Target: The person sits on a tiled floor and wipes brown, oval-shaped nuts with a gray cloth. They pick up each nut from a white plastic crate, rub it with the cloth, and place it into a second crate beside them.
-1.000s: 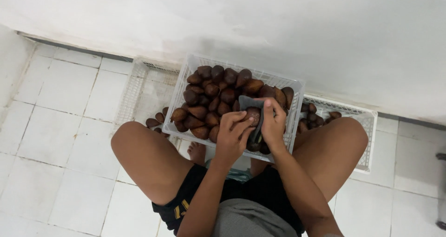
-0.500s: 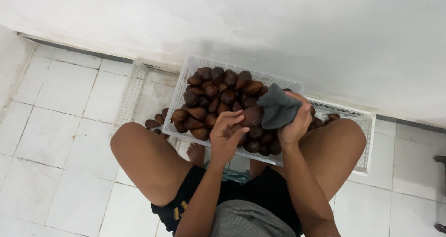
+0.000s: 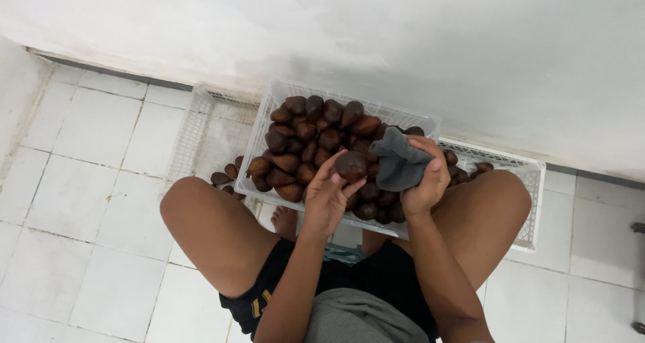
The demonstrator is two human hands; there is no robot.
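I squat over a white plastic crate (image 3: pixel 269 114) piled with several dark brown scaly fruits (image 3: pixel 316 131). My left hand (image 3: pixel 326 198) holds one brown fruit (image 3: pixel 351 164) at its fingertips, just above the pile. My right hand (image 3: pixel 426 182) grips a crumpled grey cloth (image 3: pixel 398 161), which sits right beside that fruit and touches it. Both hands hover over the near right part of the crate.
Two more white crates lie on the tiled floor: one at the left (image 3: pixel 195 131) with a few fruits (image 3: pixel 225 178) in it, one at the right (image 3: pixel 531 182) behind my knee. A white wall (image 3: pixel 403 40) rises just behind the crates. My bare knees flank the middle crate.
The grey cloth has come off the fruit and moved up to the right in my right hand. My left hand now holds the fruit alone, turned into view.
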